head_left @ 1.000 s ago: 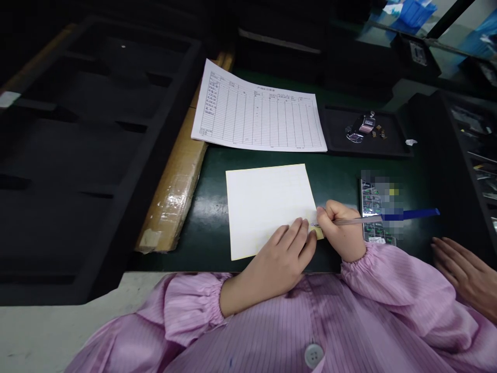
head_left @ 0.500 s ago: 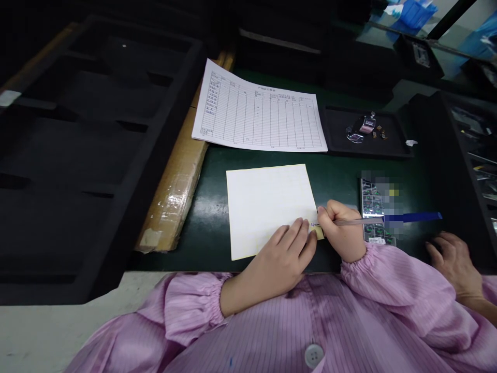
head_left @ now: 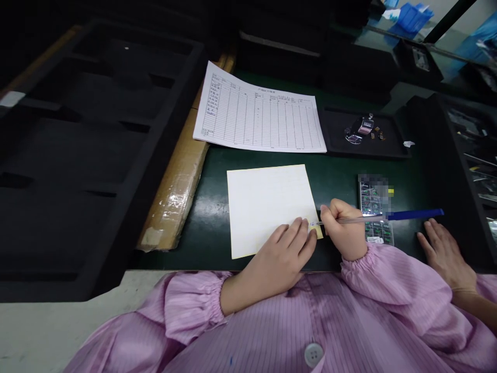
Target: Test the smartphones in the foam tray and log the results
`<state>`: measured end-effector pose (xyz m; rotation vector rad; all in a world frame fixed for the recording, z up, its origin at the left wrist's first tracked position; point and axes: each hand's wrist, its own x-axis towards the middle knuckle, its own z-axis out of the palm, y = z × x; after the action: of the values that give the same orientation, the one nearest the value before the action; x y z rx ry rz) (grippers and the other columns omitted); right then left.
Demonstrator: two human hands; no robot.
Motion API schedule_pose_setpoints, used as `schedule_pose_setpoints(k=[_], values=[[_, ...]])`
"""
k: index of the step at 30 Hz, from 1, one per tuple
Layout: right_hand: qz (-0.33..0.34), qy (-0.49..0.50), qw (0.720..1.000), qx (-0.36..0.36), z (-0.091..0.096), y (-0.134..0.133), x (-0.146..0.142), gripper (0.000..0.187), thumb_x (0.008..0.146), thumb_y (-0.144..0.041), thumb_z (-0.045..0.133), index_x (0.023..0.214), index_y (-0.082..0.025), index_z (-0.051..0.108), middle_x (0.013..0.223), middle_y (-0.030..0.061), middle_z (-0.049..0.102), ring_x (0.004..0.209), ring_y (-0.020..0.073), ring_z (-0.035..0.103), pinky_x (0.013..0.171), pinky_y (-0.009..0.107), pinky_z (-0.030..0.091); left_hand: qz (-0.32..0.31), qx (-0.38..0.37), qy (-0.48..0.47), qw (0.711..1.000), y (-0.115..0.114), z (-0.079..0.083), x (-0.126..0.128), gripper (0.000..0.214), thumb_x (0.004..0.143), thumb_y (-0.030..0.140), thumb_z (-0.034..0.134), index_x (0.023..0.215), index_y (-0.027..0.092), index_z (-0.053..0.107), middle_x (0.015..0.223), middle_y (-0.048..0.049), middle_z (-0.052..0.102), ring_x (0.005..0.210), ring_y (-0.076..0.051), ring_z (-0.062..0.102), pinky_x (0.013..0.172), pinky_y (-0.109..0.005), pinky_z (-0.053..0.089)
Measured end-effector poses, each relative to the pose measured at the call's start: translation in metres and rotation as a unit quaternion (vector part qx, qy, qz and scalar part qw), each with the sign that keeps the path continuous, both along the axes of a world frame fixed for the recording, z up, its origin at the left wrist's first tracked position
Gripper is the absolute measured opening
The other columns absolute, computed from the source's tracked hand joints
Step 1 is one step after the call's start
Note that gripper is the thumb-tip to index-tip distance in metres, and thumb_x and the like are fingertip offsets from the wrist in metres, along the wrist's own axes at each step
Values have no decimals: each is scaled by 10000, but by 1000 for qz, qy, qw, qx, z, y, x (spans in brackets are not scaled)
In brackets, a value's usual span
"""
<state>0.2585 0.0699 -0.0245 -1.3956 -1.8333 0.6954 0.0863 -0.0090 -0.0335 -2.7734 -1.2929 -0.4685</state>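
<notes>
A white sheet of paper (head_left: 267, 202) with yellowish edges lies on the dark green table. My left hand (head_left: 285, 254) rests flat on its lower right part, fingers stretched out. Beside that corner, my right hand (head_left: 344, 228) is closed around a pen (head_left: 373, 218) with a clear barrel and a blue cap on its far end. The pen's tip touches the sheet's yellow lower right corner, where a small blue mark shows. Behind my right hand lies a clear compartment box (head_left: 376, 199) of small parts, partly covered by the pen.
A printed form (head_left: 260, 116) lies behind the sheet. Right of it, a black tray (head_left: 334, 129) holds a metal watch (head_left: 363, 127) and small parts. Large black trays (head_left: 112, 191) and a taped cardboard piece (head_left: 176, 191) flank the left. Another person's hand (head_left: 448, 254) rests at the right.
The pen tip has shifted slightly right at the paper's corner. The other person's hand has moved left and spread on the table. My left hand has stayed in place.
</notes>
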Motion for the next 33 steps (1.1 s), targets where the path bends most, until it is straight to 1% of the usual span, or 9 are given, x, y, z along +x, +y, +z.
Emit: schedule_pose_setpoints(k=[3, 13, 20, 28, 33], values=[[14, -4, 1000, -4, 0, 0, 0, 427, 856, -245, 557, 523, -229, 290, 429, -72, 340, 407, 92, 322, 451, 256, 285, -1, -9, 2, 1000, 0, 0, 0, 653, 875, 457, 626, 1366, 47, 492, 1399, -208, 569, 1320, -336, 505, 1028, -420, 412], [13, -4, 1000, 11, 0, 1, -1, 421, 855, -227, 545, 519, -226, 292, 439, -72, 328, 414, 89, 313, 449, 254, 274, 1, 0, -5, 1000, 1, 1, 0, 627, 874, 442, 621, 1351, 51, 509, 1383, -196, 584, 1296, -329, 519, 1018, -410, 407], [11, -9, 1000, 14, 1, 1, -1, 423, 847, -227, 542, 521, -225, 272, 436, -71, 314, 417, 88, 294, 447, 252, 264, 4, 1, 7, 1000, 1, 1, 0, 626, 884, 471, 606, 1355, 70, 510, 1406, -199, 570, 1315, -322, 507, 1021, -405, 398], [9, -9, 1000, 16, 2, 1, -1, 427, 860, -247, 541, 533, -225, 267, 445, -70, 310, 424, 87, 299, 449, 249, 265, 0, 2, -12, 1000, 2, 0, 0, 698, 825, 471, 691, 1350, 46, 514, 1381, -198, 584, 1290, -335, 522, 1017, -410, 408], [20, -7, 999, 29, 2, 1, -2, 415, 842, -217, 535, 539, -228, 252, 456, -76, 266, 421, 87, 271, 438, 249, 247, -2, -5, -6, 1000, 1, 1, 0, 687, 845, 463, 667, 1362, 44, 496, 1400, -207, 567, 1310, -340, 508, 1019, -421, 414]])
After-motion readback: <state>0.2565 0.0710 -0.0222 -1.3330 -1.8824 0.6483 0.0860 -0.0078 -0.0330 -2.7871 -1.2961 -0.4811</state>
